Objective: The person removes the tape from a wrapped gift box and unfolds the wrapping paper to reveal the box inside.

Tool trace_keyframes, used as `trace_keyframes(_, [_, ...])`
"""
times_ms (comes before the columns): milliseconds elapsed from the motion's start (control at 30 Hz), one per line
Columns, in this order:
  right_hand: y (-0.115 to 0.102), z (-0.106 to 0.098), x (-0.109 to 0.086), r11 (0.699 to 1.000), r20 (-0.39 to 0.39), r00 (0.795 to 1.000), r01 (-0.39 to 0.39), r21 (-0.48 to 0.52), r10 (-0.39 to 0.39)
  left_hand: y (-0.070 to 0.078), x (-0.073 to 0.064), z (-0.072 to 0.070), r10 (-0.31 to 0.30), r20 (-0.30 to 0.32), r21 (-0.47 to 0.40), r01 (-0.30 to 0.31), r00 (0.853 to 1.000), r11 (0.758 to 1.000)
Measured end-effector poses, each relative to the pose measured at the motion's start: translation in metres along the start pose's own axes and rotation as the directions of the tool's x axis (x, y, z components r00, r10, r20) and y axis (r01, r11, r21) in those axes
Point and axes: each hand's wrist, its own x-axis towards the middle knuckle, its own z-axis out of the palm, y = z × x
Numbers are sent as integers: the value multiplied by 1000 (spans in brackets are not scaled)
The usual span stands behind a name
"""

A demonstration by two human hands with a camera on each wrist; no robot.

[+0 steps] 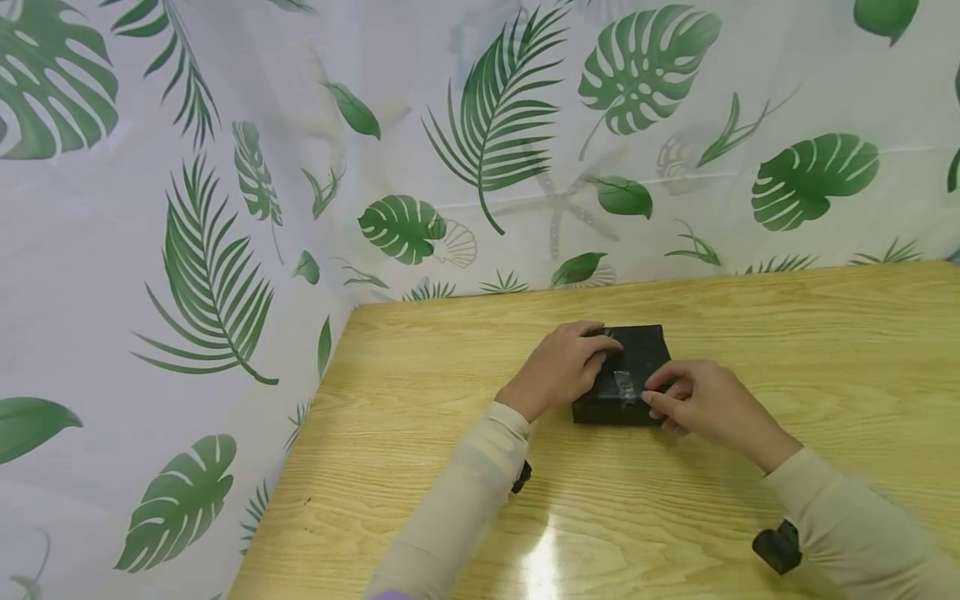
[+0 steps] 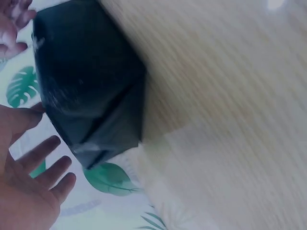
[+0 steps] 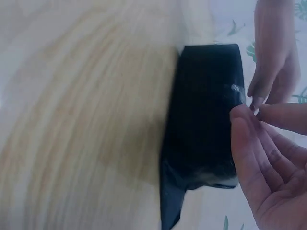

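A box wrapped in shiny black material (image 1: pixel 637 350) lies on the table, with a strip of clear tape (image 1: pixel 625 387) running over its near top edge. My left hand (image 1: pixel 558 362) touches the box's left side and top; in the left wrist view, its fingers (image 2: pixel 52 175) are spread and relaxed, the thumb against the edge. At the near right edge, beside the tape, is my right hand (image 1: pixel 697 404), thumb and forefinger tips close together. Whether they pinch anything is unclear. In the right wrist view a loose black flap (image 3: pixel 171 203) sticks out from one end of the box.
The wood-grain table (image 1: pixel 420 400) extends around the box. White cloth with green leaf prints (image 1: pixel 495 125) hangs behind the table and along its left side. Dark wrist cameras (image 1: pixel 778 546) hang below the sleeves.
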Motion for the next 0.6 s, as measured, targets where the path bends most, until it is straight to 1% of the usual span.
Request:
trace_keyframes(133, [1,8,1,1000,-5,1000,9,-29,-9,-7,5,0,19,37,-54,-17,999,998])
trace_keyframes(200, [1,9,1,999,-16,1000,11,-36,-12,-9,7,1,31,45,-75,-27,999,997])
trace_keyframes(300, [1,10,1,999,-33,999,4,-36,-6,-11,7,3,28,55,-77,-24,998,997])
trace_keyframes(400, [1,10,1,998,-49,999,-4,-63,1,-12,4,2,6,71,-53,-2,997,999])
trace_keyframes(600, [4,7,1,993,-90,996,-16,-115,6,-12,-1,-1,-72,118,-18,74,990,997])
